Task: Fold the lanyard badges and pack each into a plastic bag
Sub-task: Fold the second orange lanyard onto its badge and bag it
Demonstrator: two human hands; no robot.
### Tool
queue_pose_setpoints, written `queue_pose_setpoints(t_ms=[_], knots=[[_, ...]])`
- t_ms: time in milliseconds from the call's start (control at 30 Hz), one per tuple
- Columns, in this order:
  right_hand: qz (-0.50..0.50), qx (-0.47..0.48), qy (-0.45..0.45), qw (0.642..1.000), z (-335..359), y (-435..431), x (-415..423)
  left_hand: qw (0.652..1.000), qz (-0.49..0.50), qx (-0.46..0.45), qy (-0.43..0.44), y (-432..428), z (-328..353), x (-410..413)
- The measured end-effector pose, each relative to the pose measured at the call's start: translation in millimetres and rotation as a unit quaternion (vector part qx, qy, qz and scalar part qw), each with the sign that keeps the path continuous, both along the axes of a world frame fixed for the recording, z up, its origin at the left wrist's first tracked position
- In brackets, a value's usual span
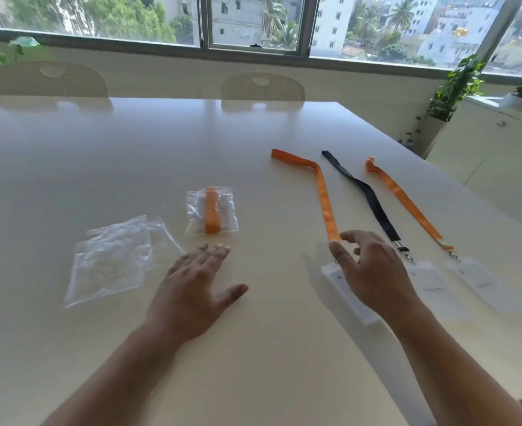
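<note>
Three lanyards lie stretched out on the right of the table (130, 155): an orange lanyard (322, 192), a black lanyard (373, 198) and a second orange lanyard (407, 201), each with a clear badge holder at its near end. My right hand (373, 272) hovers over the first orange lanyard's badge holder (350, 293), fingers spread and curled, holding nothing. My left hand (195, 290) rests flat and open on the table. A packed plastic bag (212, 212) holds a folded orange lanyard. Empty plastic bags (112, 259) lie at the left.
Two pale chairs (262, 87) stand at the table's far side under a wide window. A potted plant (450, 96) and a white cabinet (499, 142) stand to the right, past the table's edge.
</note>
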State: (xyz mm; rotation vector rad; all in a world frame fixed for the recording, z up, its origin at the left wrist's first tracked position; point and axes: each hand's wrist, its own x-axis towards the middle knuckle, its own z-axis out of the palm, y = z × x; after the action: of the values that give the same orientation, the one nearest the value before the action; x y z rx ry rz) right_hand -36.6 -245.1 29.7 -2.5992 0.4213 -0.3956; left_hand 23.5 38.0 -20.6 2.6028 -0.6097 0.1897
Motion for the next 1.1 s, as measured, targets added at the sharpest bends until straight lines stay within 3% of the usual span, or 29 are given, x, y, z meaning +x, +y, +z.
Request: queue_pose_setpoints(t_ms=[167, 300, 533, 700, 800, 900, 1033, 1100], knots=[[-0.036, -0.059, 0.107, 0.992, -8, -21, -13, 0.999, 0.002, 0.024, -0.029, -2, 5, -2], [-0.015, -0.054, 0.13, 0.99, -13, -24, -15, 0.999, 0.009, 0.019, -0.034, -2, 8, -4], [-0.013, -0.048, 0.094, 0.994, -10, -10, -15, 0.999, 0.007, 0.005, -0.042, 0, 9, -3], [-0.011, 0.033, 0.022, 0.999, 0, 5, -10, 0.998, -0.003, -0.015, -0.056, 2, 12, -2], [0.014, 0.092, -0.019, 0.996, 11, 21, -4, 0.996, -0.004, -0.073, -0.042, 1, 19, -5], [0.027, 0.168, -0.026, 0.985, 20, 44, 4, 0.981, 0.0, -0.192, -0.003, -5, 31, -11], [0.052, 0.245, -0.042, 0.967, 28, 76, 11, 0.922, -0.057, -0.359, 0.131, -19, 48, -18], [0.067, 0.271, -0.047, 0.959, 30, 89, 14, 0.897, -0.091, -0.401, 0.16, -22, 54, -20]])
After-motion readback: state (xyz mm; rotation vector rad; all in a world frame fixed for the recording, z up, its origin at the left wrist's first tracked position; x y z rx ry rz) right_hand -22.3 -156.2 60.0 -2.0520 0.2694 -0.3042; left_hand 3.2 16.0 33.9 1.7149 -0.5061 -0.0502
